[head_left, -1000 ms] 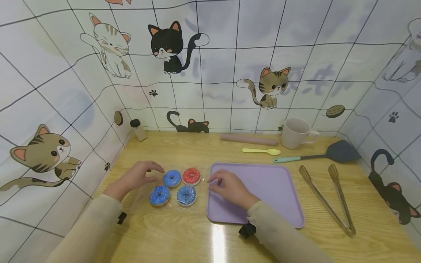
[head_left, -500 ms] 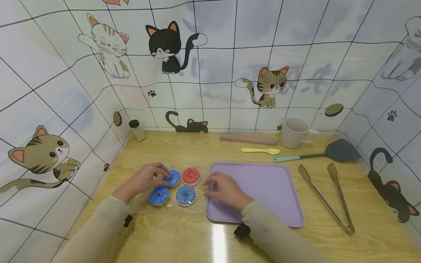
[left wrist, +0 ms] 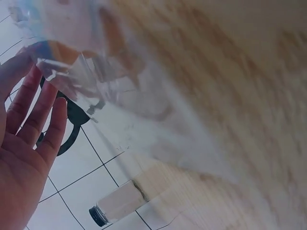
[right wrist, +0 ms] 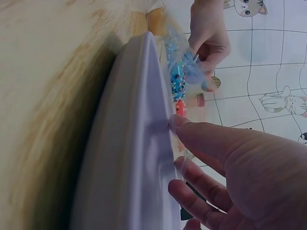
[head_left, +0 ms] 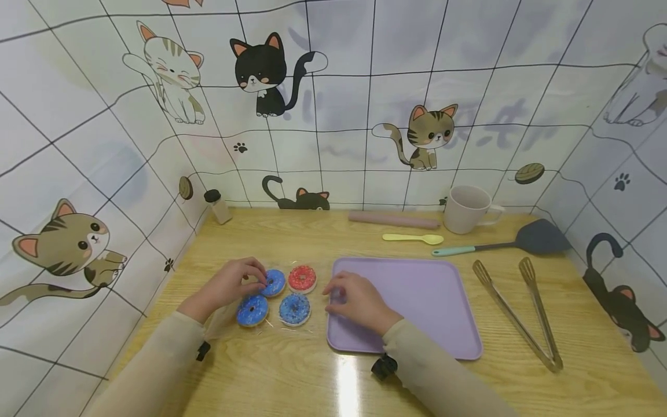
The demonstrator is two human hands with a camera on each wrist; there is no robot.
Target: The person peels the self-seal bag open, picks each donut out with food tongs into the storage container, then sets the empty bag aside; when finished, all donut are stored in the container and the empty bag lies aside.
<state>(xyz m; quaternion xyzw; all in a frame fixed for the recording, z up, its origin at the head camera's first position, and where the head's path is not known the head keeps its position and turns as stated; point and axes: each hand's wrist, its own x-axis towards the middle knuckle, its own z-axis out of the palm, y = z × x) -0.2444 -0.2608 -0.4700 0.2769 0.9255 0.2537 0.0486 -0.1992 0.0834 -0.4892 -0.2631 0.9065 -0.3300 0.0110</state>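
Note:
Three blue doughnuts and a red doughnut sit on clear plastic left of a lilac tray. My left hand pinches the left edge of the back blue doughnut between thumb and fingers. In the left wrist view, clear plastic film stretches from those fingertips. Just in front lie the front-left blue doughnut and the sprinkled blue doughnut. My right hand hovers over the tray's left side, relaxed, thumb and fingertips apart at its rim.
Metal tongs lie right of the tray. Behind are a spatula, a yellow spoon, a rolling pin and a mug. A shaker with a dark lid stands back left by the wall.
My left hand has moved right onto the back blue doughnut and taken its edge. My right hand has shifted slightly left, then stayed over the tray's left edge.

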